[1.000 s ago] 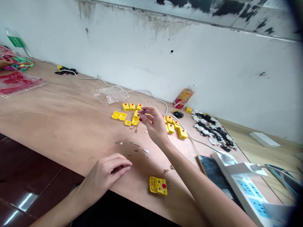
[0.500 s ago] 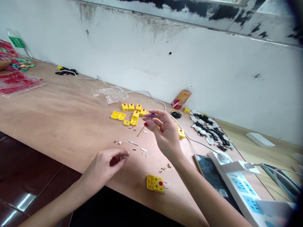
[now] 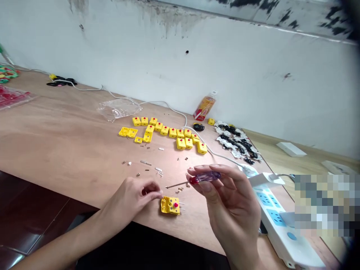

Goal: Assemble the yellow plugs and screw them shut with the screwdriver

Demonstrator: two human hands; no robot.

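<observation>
My right hand (image 3: 230, 202) grips a screwdriver (image 3: 206, 177) with a see-through purple handle and a red collar. Its thin shaft points left, the tip in the air near my left fingertips. My left hand (image 3: 137, 197) is closed in a pinch; whatever may sit between thumb and forefinger is too small to make out. Just right of those fingertips, a yellow plastic casing (image 3: 170, 205) lies on the table, with a red button and two metal prongs sticking out to the right. Beyond it are small brass pieces (image 3: 180, 190).
Several yellow blocks with red buttons (image 3: 172, 132) stand in rows farther back, near open yellow shells (image 3: 128, 132). Metal strips (image 3: 146, 163) and tiny parts lie between. A white power strip (image 3: 292, 232), a bottle (image 3: 204, 107), black-and-white pieces (image 3: 236, 139) and a cable are around.
My right hand has come down and nearer with the screwdriver, now beside the yellow casing. My left hand has moved right, close to the casing. The view has shifted right.
</observation>
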